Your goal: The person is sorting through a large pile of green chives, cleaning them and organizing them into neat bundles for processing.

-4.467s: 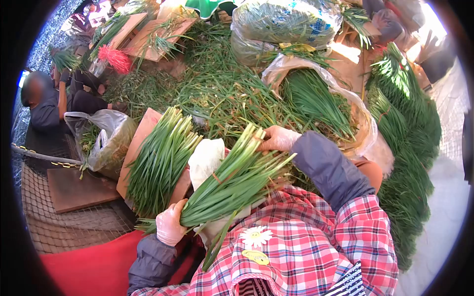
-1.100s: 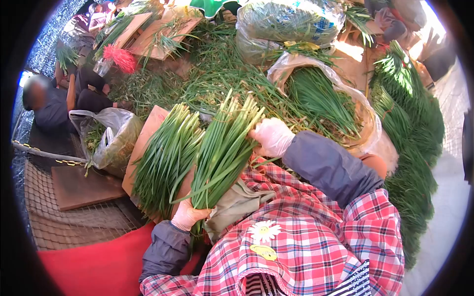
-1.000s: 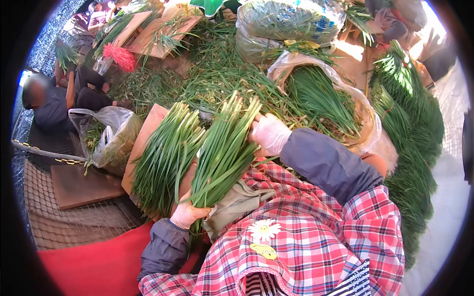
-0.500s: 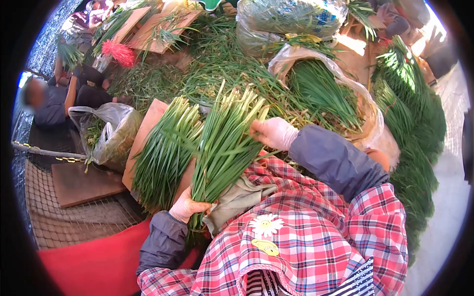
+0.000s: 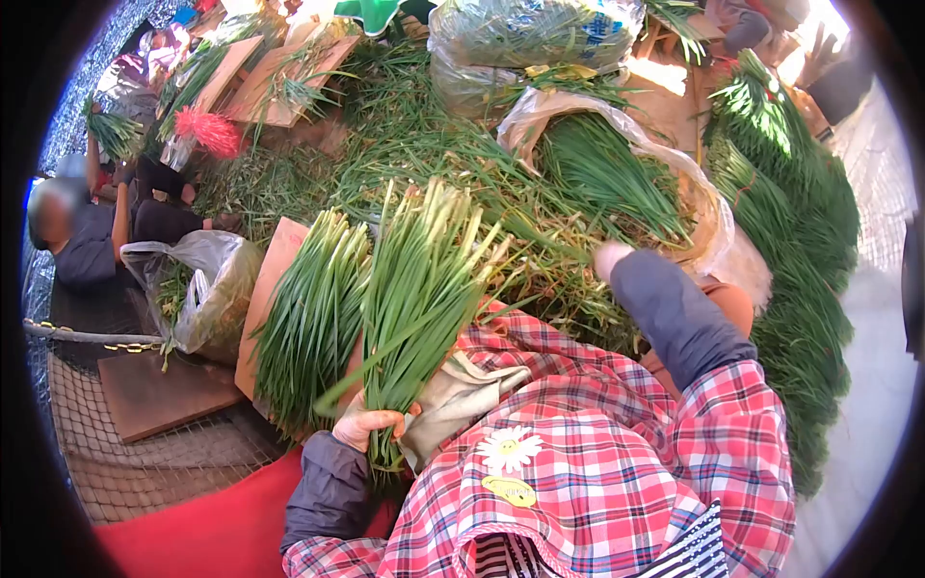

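Note:
My left hand (image 5: pixel 371 421) is closed around the lower leafy end of a bunch of garlic chives (image 5: pixel 419 289), whose pale cut ends point up and away from me. To the left, another pile of garlic chives (image 5: pixel 313 318) lies on a tilted wooden board (image 5: pixel 258 332). My right hand (image 5: pixel 609 258) is apart from the bunch, over the loose trimmings (image 5: pixel 564 284) in front of the open plastic sack (image 5: pixel 718 217). Motion blur and the sleeve hide its fingers. More green chives (image 5: pixel 602 173) lie inside that sack.
A clear plastic bag (image 5: pixel 226 299) stands at the left, near a seated person (image 5: pixel 87 236) holding greens. Stacked chive bunches (image 5: pixel 800 279) line the right side. A full plastic sack (image 5: pixel 535 43) and red ties (image 5: pixel 207 132) lie farther back. A brown board (image 5: pixel 164 390) rests on netting.
My right hand has left the bunch's upper right side and moved right, over the trimmings. The left hand still grips the bunch. The whole view has shifted slightly.

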A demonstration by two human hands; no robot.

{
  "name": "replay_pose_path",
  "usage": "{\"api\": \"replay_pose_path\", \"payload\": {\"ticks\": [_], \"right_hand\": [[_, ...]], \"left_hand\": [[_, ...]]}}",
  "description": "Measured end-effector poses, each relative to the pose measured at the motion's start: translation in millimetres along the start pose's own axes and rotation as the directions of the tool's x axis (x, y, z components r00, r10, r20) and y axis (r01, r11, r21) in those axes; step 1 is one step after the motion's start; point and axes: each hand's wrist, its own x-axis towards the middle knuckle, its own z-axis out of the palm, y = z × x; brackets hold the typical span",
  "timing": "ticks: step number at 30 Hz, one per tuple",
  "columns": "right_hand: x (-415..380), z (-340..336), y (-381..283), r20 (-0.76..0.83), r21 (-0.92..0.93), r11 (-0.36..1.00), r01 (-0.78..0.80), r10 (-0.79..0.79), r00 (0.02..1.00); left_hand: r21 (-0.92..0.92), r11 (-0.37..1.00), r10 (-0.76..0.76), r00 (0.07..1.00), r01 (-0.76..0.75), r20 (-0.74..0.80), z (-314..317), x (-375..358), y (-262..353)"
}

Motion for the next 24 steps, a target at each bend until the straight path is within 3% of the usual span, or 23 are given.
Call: {"api": "replay_pose_path", "payload": {"ticks": [2, 3, 5, 6, 7, 8, 10, 11, 13, 14, 17, 21, 23, 24], "right_hand": [[-28, -34, -15, 0.334, 0.007, 0.996, -0.094, 0.087, 0.938], [-41, -59, -25, 0.495, 0.0, 0.99, -0.138, 0.12, 0.86], [-59, -118, -59, 0.174, 0.492, 0.867, -0.075, -0.014, 0.985], [-48, -98, -65, -0.049, 0.873, 0.477, 0.099, -0.117, 0.992], [-48, -104, -85, -0.073, 0.994, 0.069, 0.085, -0.158, 0.985], [-44, -109, -96, -0.179, 0.946, 0.228, 0.229, -0.222, 0.959], [-36, -110, -123, -0.252, 0.964, -0.008, 0.266, -0.343, 0.905], [-42, -115, -138, -0.227, 0.951, -0.287, 0.118, -0.384, 0.895], [-46, -118, -162, -0.149, 0.95, -0.31, 0.039, -0.341, 0.928], [-49, -124, -162, -0.022, 0.959, -0.276, -0.071, -0.322, 0.946], [-61, -129, -151, 0.08, 0.906, -0.369, -0.207, -0.33, 0.94], [-60, -119, -125, 0.158, 0.919, -0.353, -0.173, -0.07, 0.985], [-37, -79, -94, 0.045, 0.771, -0.634, -0.059, -0.039, 0.998], [-37, -92, -80, 0.104, 0.725, -0.689, -0.001, 0.108, 0.989]], "left_hand": [[-0.051, 0.999, 0.016, 0.999, -0.018, -0.033, 6, -1, 0], [-0.082, 0.997, 0.014, 1.0, -0.014, 0.001, 4, 1, -5], [-0.124, 0.992, -0.004, 0.997, 0.013, 0.073, -6, 5, -13], [-0.158, 0.987, 0.021, 0.995, -0.004, 0.102, -3, 7, -14], [-0.168, 0.986, 0.027, 0.994, -0.009, 0.108, 2, 8, -11], [-0.18, 0.984, 0.035, 0.993, -0.014, 0.112, 8, 8, -7], [-0.212, 0.977, 0.029, 0.996, -0.01, 0.086, 18, 6, -5], [-0.177, 0.984, 0.025, 0.997, -0.012, 0.073, 20, 5, -3], [-0.113, 0.993, 0.027, 0.999, -0.022, 0.044, 27, 2, 0], [-0.11, 0.992, 0.055, 0.998, -0.059, -0.04, 50, -3, 12], [-0.078, 0.996, 0.03, 0.999, -0.031, -0.012, 44, -6, 15], [0.024, 0.999, -0.028, 1.0, 0.028, -0.011, 33, -5, 16], [0.053, 0.997, -0.052, 0.998, 0.053, -0.016, 31, -5, 19], [0.051, 0.997, -0.057, 0.998, 0.056, 0.002, 27, -5, 17]]}}
